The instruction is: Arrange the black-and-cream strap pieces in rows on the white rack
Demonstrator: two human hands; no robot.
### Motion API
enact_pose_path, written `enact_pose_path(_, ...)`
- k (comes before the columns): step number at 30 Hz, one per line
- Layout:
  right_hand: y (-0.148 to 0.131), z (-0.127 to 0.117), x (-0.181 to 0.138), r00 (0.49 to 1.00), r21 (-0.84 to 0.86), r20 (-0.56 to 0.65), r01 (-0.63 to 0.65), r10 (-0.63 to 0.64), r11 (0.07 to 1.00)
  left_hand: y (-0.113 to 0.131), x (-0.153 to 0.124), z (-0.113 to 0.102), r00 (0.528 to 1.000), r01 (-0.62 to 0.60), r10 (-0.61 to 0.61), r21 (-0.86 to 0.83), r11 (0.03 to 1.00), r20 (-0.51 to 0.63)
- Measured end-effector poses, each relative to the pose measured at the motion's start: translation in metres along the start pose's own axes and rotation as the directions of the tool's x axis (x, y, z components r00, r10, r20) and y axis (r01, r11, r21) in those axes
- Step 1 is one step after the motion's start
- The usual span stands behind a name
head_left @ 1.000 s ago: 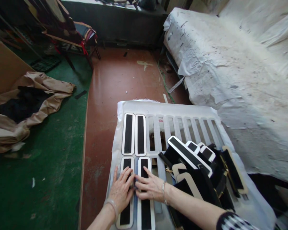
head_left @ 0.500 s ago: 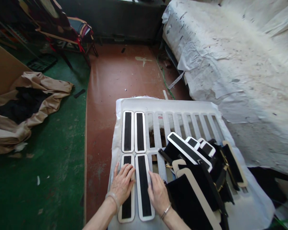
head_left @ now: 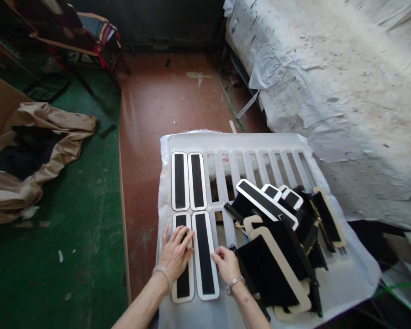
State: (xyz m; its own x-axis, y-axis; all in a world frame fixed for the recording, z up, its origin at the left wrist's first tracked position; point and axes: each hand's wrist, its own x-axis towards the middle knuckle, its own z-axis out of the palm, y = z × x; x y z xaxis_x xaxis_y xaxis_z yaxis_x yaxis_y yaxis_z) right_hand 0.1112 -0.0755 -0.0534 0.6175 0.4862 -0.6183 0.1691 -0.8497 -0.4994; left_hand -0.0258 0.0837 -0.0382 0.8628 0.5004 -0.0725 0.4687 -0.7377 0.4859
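Pressing flat, the left hand [head_left: 176, 253] covers the black strip [head_left: 182, 260] at the slotted board's [head_left: 233, 141] near-left corner; the right hand [head_left: 228, 265], open and empty, rests beside the neighbouring strip [head_left: 204, 260].

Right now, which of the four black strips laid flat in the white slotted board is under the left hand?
The near-left strip: the left hand lies flat on it. Its neighbour is uncovered, and the two far strips lie beyond.
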Motion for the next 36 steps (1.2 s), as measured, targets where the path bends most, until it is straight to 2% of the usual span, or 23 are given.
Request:
enact_pose_path(5,-0.004,0.001,0.005,0.991,-0.043,0.107,-0.074,0.079,0.996,0.000,-0.001,0.001,1.000,-0.015,0.016,0.019,1.000,-0.017)
enact_pose_path(11,-0.024,-0.011,-0.002,0.998,-0.238,0.050,0.042,-0.031,0.970,0.000,-0.001,0.002,0.998,-0.063,0.065,0.107,0.992,-0.012)
enact_pose_path(16,-0.039,-0.014,0.000,0.997,-0.433,0.042,0.074,-0.062,0.898,0.003,0.004,0.023,0.967,-0.253,0.253,0.209,0.945,0.024)
enact_pose_path(20,-0.038,-0.020,-0.002,0.995,-0.491,0.032,0.100,-0.096,0.866,0.003,0.008,0.043,0.952,-0.301,0.307,0.242,0.923,0.012)
enact_pose_path(24,-0.011,-0.050,-0.029,0.982,-0.456,-0.098,0.098,-0.160,0.884,0.003,0.009,0.049,0.952,-0.303,0.306,0.264,0.916,0.029)
enact_pose_path(28,0.043,-0.076,-0.065,0.948,-0.441,-0.275,0.024,-0.160,0.897,0.005,0.007,0.048,0.955,-0.293,0.294,0.269,0.917,0.039)
enact_pose_path(32,0.091,-0.059,-0.084,0.914,-0.484,-0.368,-0.030,-0.172,0.875,0.003,0.007,0.050,0.952,-0.304,0.305,0.257,0.917,0.039)
enact_pose_path(34,0.102,-0.048,-0.087,0.890,-0.470,-0.402,0.001,-0.216,0.882,0.002,0.007,0.051,0.951,-0.307,0.307,0.260,0.915,0.040)
enact_pose_path(36,0.105,-0.049,-0.086,0.867,-0.419,-0.431,0.054,-0.250,0.907,0.001,0.007,0.052,0.950,-0.308,0.309,0.269,0.913,0.037)
